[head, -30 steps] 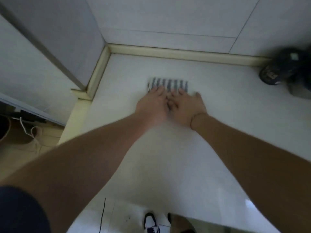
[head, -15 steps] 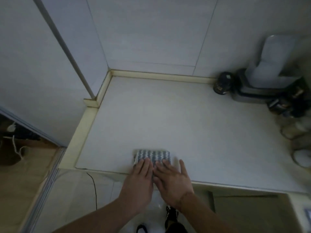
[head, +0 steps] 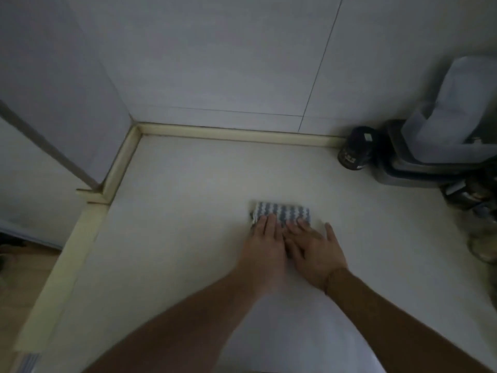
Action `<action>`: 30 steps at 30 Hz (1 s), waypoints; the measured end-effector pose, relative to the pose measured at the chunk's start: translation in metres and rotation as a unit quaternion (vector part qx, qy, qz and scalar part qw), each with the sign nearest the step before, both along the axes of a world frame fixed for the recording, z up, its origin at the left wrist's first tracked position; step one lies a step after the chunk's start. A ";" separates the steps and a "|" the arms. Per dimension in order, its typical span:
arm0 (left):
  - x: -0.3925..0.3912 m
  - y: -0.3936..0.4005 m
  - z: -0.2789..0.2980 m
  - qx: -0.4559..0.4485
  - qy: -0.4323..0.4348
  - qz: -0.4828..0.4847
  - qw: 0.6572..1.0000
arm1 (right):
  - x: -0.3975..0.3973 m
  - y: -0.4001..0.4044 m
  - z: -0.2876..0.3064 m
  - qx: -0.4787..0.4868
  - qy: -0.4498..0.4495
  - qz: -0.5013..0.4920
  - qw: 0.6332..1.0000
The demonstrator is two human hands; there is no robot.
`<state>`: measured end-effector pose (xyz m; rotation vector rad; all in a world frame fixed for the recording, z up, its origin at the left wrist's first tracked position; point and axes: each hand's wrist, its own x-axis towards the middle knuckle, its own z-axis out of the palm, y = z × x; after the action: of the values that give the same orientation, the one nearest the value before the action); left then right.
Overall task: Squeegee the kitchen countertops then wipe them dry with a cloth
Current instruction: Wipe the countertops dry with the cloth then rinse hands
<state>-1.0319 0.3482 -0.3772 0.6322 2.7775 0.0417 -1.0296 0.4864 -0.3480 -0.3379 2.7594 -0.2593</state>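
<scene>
The folded blue-and-white striped cloth [head: 281, 212] is pressed flat on the white counter [head: 188, 211] under the straight fingers of the left hand [head: 265, 247] and right hand [head: 313, 251], and should be pushed with even, overlapping strokes.

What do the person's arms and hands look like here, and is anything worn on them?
Both forearms are bare, with no sleeves in view and no gloves. The left hand shows no ring or band. The right hand has a thin band around its wrist; its colour and material are too dim to tell. No watch shows.
</scene>
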 end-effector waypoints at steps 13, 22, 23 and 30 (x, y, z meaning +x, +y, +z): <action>-0.206 0.019 0.000 -0.010 0.068 0.048 0.996 | -0.215 0.014 -0.019 0.008 0.055 0.025 0.998; -0.145 0.019 0.013 0.042 0.043 0.100 0.993 | -0.153 0.004 0.002 0.006 0.045 -0.001 0.999; -0.124 0.016 0.016 0.043 0.052 0.091 0.994 | -0.134 0.005 0.004 -0.002 0.037 0.003 0.999; 0.057 0.007 -0.003 0.027 0.017 0.049 0.998 | 0.049 0.009 0.001 -0.032 -0.006 0.018 0.999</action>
<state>-0.9749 0.3550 -0.3798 0.5137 2.8461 0.1283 -0.9806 0.4955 -0.3467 -0.3994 2.7349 -0.3398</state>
